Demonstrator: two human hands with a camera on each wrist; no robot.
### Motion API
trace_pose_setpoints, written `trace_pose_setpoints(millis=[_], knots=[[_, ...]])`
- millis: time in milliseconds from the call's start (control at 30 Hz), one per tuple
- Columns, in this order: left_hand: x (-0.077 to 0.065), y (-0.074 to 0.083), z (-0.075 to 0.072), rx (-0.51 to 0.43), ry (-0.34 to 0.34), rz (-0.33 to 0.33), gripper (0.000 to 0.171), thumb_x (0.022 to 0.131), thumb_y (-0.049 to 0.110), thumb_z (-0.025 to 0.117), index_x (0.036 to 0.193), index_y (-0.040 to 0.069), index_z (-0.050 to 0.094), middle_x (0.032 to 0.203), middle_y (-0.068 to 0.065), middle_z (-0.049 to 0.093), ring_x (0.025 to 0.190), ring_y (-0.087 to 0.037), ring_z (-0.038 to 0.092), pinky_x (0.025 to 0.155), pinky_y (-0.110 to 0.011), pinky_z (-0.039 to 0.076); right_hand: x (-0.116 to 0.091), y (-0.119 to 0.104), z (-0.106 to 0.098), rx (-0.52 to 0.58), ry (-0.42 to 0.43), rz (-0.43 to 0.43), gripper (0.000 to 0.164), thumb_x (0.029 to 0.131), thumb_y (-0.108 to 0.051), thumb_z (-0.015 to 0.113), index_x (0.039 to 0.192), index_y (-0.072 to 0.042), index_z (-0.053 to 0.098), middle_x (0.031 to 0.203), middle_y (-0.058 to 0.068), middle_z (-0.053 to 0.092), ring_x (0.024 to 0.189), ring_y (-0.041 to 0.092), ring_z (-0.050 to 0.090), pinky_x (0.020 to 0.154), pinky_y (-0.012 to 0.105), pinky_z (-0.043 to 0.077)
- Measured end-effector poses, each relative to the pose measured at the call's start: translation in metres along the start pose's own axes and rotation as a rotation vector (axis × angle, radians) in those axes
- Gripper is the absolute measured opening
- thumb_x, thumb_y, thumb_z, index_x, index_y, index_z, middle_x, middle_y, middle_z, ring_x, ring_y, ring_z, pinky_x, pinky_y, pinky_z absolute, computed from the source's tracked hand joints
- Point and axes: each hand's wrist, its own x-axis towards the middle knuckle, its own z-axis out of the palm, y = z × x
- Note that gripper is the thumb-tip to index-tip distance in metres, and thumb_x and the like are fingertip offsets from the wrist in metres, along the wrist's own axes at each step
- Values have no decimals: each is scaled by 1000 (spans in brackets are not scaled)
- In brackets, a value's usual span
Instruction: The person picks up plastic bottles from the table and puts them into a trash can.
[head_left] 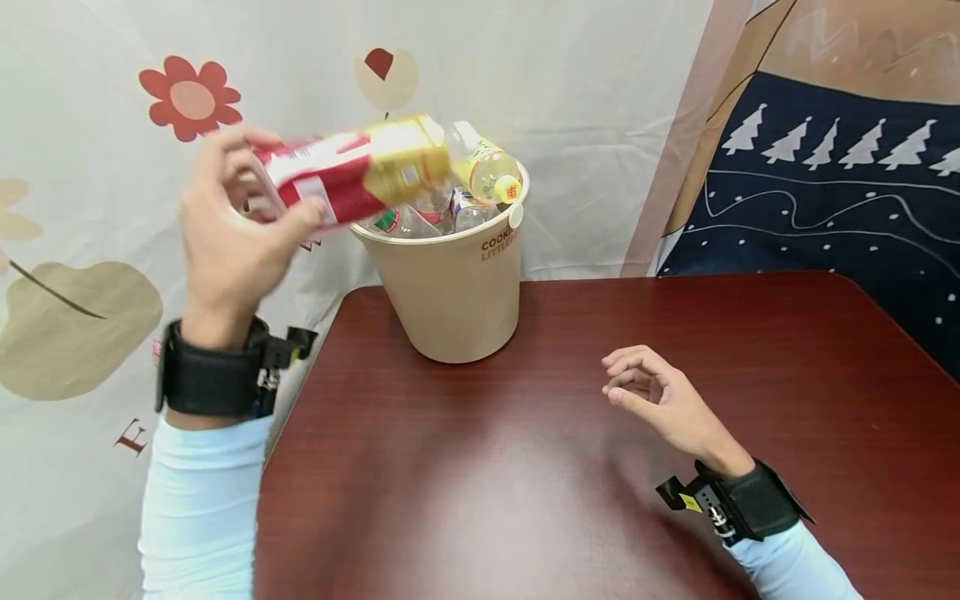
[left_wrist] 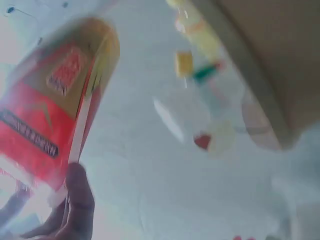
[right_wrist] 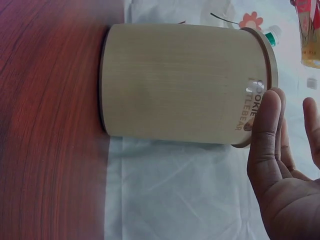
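Observation:
My left hand (head_left: 236,221) grips one end of a red-and-yellow printed package (head_left: 360,171), which is held nearly sideways in the air and slightly blurred. The thumb lies along its near side, and its yellow end overlaps the rim of a beige bucket (head_left: 457,300) in the head view. The left wrist view shows the package's red and gold faces (left_wrist: 55,107) above the fingers. Clear plastic bottles fill the bucket, one with a yellow label (head_left: 487,171) sticking up over the rim. My right hand (head_left: 667,404) hovers over the table with loosely bent fingers and holds nothing.
The bucket stands at the back left of a dark red-brown table (head_left: 600,317). Behind it hangs a pale cloth (head_left: 585,125) with printed flowers, and a navy cloth with white trees (head_left: 825,200) hangs at the right.

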Motion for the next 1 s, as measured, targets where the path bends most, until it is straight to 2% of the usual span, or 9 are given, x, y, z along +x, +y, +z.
trace_pose_setpoints(millis=[67, 133, 300, 467, 600, 800, 867, 1000], knots=[[17, 1, -3, 95, 61, -14, 44, 69, 11, 77, 110, 18, 63, 91, 3, 67, 69, -11, 58, 66, -18, 52, -1, 1, 1, -6, -6, -1, 26, 91, 11, 57, 110, -6, 57, 121, -7, 54, 98, 8, 65, 82, 18, 55], [31, -1, -4, 172, 97, -58, 44, 70, 14, 77, 111, 21, 63, 92, 5, 64, 69, -10, 58, 68, -18, 51, -1, 2, 1, -20, -11, 9, 25, 91, 10, 57, 110, -6, 57, 120, -8, 54, 98, 7, 65, 82, 18, 55], [53, -17, -2, 300, 87, -191, 47, 73, 22, 78, 116, 26, 61, 98, 11, 56, 81, -3, 58, 73, -15, 52, -2, 3, 3, -46, -14, 34, 22, 92, 8, 57, 109, -6, 58, 118, -9, 55, 98, 3, 64, 82, 17, 54], [61, -37, 3, 347, 81, -271, 48, 75, 27, 79, 118, 27, 57, 93, 16, 57, 93, -3, 55, 78, -16, 53, -2, 4, 7, -96, -36, 52, 21, 94, 1, 60, 111, -11, 59, 115, -3, 57, 97, 7, 64, 82, 18, 54], [63, -44, 5, 368, 77, -333, 51, 74, 30, 80, 119, 28, 56, 95, 18, 57, 99, -3, 52, 83, -19, 53, -2, 5, 9, -125, -59, 58, 17, 95, -5, 60, 111, -11, 58, 113, 0, 58, 97, 11, 63, 83, 20, 53], [66, -54, 11, 363, 78, -334, 59, 75, 33, 81, 127, 27, 54, 114, 11, 59, 106, -4, 49, 92, -23, 53, -3, 7, 10, -122, -80, 50, 15, 95, -5, 60, 109, -11, 58, 114, 1, 58, 95, 13, 62, 81, 20, 53], [65, -58, 15, 362, 42, -350, 66, 76, 36, 81, 134, 27, 51, 122, 7, 57, 107, -5, 48, 92, -22, 51, -4, 8, 9, -122, -87, 46, 15, 95, -5, 60, 109, -10, 58, 114, 1, 59, 95, 13, 62, 81, 20, 53], [61, -65, 21, 417, -115, -407, 79, 81, 48, 73, 149, 31, 37, 145, -5, 45, 117, -16, 47, 92, -29, 46, -4, 7, 9, -137, -98, 60, 13, 96, -6, 60, 109, -7, 58, 111, -4, 59, 94, 12, 62, 80, 21, 53]])
